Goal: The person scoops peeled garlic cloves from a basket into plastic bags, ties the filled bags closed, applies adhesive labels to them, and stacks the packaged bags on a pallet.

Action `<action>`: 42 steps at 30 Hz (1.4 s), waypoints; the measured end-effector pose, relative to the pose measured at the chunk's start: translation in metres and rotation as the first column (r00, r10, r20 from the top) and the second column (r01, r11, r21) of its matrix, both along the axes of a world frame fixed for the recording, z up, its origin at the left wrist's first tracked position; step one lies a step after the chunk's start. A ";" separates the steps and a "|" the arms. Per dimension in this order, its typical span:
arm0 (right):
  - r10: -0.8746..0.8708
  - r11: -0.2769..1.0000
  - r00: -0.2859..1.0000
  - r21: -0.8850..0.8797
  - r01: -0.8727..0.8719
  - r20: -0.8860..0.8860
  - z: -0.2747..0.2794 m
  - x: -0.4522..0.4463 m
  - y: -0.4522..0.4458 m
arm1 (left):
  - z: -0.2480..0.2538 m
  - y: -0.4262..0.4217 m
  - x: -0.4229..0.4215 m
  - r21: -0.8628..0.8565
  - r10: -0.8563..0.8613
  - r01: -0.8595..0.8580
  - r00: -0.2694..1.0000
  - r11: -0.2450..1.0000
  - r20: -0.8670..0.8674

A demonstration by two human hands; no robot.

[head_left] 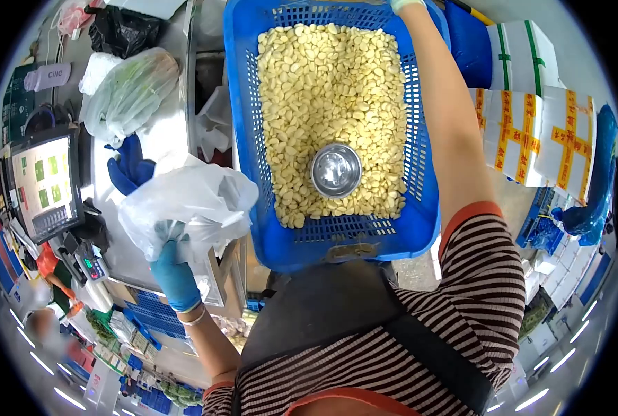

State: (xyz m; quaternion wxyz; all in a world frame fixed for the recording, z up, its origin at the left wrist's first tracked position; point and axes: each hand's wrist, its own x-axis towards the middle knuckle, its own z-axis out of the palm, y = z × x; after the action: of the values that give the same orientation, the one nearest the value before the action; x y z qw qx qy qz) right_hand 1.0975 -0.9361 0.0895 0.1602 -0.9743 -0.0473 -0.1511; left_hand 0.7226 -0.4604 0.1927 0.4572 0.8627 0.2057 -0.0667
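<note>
My left hand (174,274), in a blue glove, is closed on a white translucent plastic bag (197,201) over the metal counter's edge. In front of me is a blue plastic basket (337,253) with slotted walls, holding a bed of pale yellow, flat, bean-like pieces (323,90). A round metal bowl (336,171) rests on the pieces, toward the near side. My right arm stretches along the basket's right side. The right hand (407,4), in a pale glove, is at the far rim, its fingers cut off by the frame's top.
Left, the metal counter (118,253) holds a blue glove (129,166), a bag of greens (134,93), a black bag (122,31) and a touchscreen (46,184). Right are taped white boxes (539,135). Another person's arm (59,284) shows at far left.
</note>
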 end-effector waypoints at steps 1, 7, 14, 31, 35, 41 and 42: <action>0.020 0.998 0.995 0.054 -0.015 -0.093 -0.015 -0.023 -0.001 | -0.001 0.005 0.000 -0.183 0.147 -0.149 0.989 0.972 -0.023; 0.241 0.924 0.355 0.102 -0.369 -0.903 -0.086 -0.255 0.085 | -0.008 0.000 0.019 -0.106 0.049 -0.044 0.998 0.993 0.046; 0.116 0.967 0.286 0.042 -0.253 -0.951 -0.118 -0.323 0.085 | -0.001 -0.021 0.072 -0.021 -0.220 0.229 0.952 0.973 0.212; 0.362 0.872 0.253 0.422 0.248 -0.897 -0.169 -0.259 0.077 | -0.179 -0.186 0.194 -0.046 -0.556 0.594 0.775 0.803 0.298; 0.567 0.822 0.220 0.530 -0.206 -0.794 -0.170 -0.308 0.061 | -0.218 -0.214 0.187 -0.819 -0.049 0.026 0.999 0.573 -0.003; 0.551 0.066 0.366 0.476 0.877 -0.750 -0.132 -0.282 0.029 | -0.234 -0.208 0.167 -0.623 -0.306 0.233 0.952 0.747 -0.010; 0.488 0.019 0.476 0.554 0.832 -0.732 -0.135 -0.271 0.026 | -0.228 -0.207 0.158 -0.585 -0.339 0.265 0.941 0.767 -0.018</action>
State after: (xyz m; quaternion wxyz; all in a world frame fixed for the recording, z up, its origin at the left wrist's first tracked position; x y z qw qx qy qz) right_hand 0.8270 -0.9103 -0.0456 0.7452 -0.4825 0.3158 0.3348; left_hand 0.8809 -0.6673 -0.0355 0.6653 0.7004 0.0619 -0.2509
